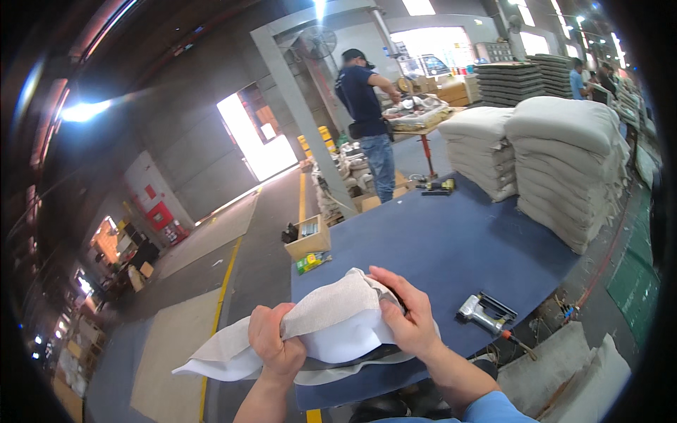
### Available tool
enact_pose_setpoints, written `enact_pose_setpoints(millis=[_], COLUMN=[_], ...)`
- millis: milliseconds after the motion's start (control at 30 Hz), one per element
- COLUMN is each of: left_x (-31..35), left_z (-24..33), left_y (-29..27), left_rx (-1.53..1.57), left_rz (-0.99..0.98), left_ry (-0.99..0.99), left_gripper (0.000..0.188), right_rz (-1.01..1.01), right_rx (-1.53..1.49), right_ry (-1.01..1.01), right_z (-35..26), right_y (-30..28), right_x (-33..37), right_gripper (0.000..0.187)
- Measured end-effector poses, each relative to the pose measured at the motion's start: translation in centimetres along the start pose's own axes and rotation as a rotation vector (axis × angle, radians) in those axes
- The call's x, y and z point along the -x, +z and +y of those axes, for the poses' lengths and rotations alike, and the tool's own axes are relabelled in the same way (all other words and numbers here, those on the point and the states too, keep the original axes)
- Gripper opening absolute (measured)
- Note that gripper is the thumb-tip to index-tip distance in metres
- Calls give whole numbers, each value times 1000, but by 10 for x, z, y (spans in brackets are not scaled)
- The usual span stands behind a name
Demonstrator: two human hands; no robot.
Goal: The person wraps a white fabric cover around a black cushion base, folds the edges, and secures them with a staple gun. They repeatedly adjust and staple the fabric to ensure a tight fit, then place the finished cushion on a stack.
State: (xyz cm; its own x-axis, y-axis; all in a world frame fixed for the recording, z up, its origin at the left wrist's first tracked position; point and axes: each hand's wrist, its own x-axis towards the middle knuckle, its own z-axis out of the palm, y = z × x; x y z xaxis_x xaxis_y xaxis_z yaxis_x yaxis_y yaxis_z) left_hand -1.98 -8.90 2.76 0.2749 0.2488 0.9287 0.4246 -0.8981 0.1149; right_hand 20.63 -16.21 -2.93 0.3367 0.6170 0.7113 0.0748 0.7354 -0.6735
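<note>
Cover fitting in hand, judged part done: pale woven fabric cushion cover [331, 314] sat bunched over white foam padding [345, 338] at the blue felt-topped worktable [451, 247] near edge.

I saw the left hand [275, 342] and right hand [409, 317] both clenched on the cover; a loose tail hung unfitted. Finished grey cushion stacks [564, 162] stood far right; a small green packet [309, 262] lay beside an open cardboard box [308, 238].

I stand in a dim factory hall: grey walls [183, 134], grey floor [264, 211] with yellow line [224, 282]. Bright doorway [257, 141], a fan [315, 42] on a pillar [296, 113], ceiling lights [419, 7]. Blue table [437, 247] ahead.
</note>
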Motion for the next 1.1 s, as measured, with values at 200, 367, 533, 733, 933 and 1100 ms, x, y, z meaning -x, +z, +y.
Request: enact_pose_setpoints(millis=[200, 367, 533, 733, 933, 1100], left_x=[-42, -108, -120, -90, -84, -88], left_z=[-21, -5, -35, -81, -84, -96], left_y=[-35, -40, -28, -11, -29, -36], left_rx=[90, 214, 225, 171, 156, 231], left_rz=[-217, -482, -648, -88, -53, -141], left_ry=[-24, -109, -112, 7, -136, -129], left_gripper=[29, 43, 28, 8, 6, 8], right_rz=[64, 77, 80, 19, -113, -76], right_rx=[200, 216, 227, 181, 120, 7], right_ry=[-201, -257, -254, -265, -176, -36], right_z=[1, 11, 21, 29, 19, 18], right_y=[40, 60, 81, 104, 118, 135], right_x=[-18, -39, -49, -72, -93, -99], right_gripper=[39, 37, 36, 35, 30, 27])
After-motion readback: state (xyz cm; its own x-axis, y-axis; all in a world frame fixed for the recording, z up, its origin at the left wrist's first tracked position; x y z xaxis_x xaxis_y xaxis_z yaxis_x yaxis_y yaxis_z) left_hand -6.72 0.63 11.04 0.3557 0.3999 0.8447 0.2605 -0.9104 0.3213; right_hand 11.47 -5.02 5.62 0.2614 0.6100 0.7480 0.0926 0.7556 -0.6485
